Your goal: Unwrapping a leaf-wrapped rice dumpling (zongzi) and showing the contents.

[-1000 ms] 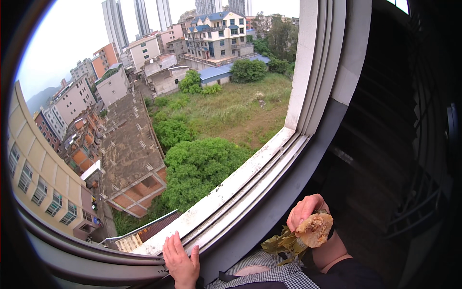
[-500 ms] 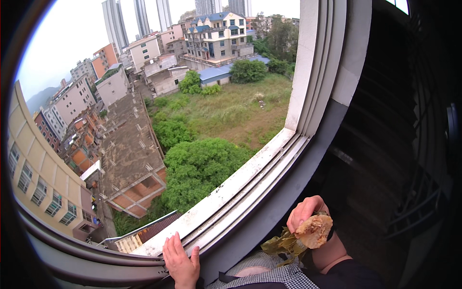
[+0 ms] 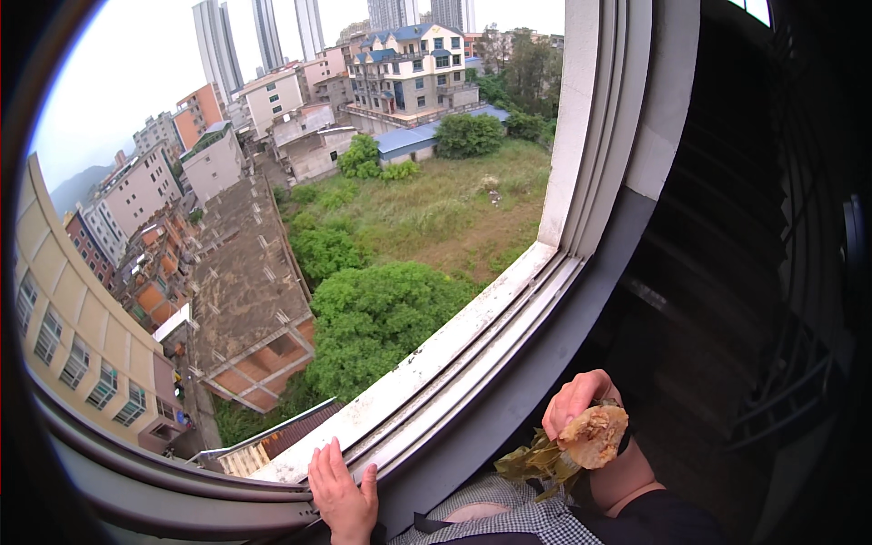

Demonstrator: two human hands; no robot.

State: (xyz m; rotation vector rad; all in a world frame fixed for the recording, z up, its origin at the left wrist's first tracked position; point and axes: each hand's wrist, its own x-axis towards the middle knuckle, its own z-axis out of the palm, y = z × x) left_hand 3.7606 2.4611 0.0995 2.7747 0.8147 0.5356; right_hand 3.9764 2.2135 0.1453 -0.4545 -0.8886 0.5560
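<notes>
In my right hand (image 3: pixel 574 400) is a rice dumpling (image 3: pixel 595 436), its pale sticky rice bare and its face rough and brownish, as if bitten. Green wrapping leaves (image 3: pixel 538 460) are peeled back and hang from its lower left side. The fingers curl over its top. My left hand (image 3: pixel 342 495) lies with fingers stretched out at the inner edge of the white window track (image 3: pixel 436 368), holding nothing.
The window stands open, with a white upright frame (image 3: pixel 595 127) and a grey sill (image 3: pixel 545 363). Outside and far below are a leafy tree (image 3: pixel 381 318), a grassy lot (image 3: pixel 454 218) and several buildings. A dark stairwell with a railing (image 3: pixel 790 391) lies to the right.
</notes>
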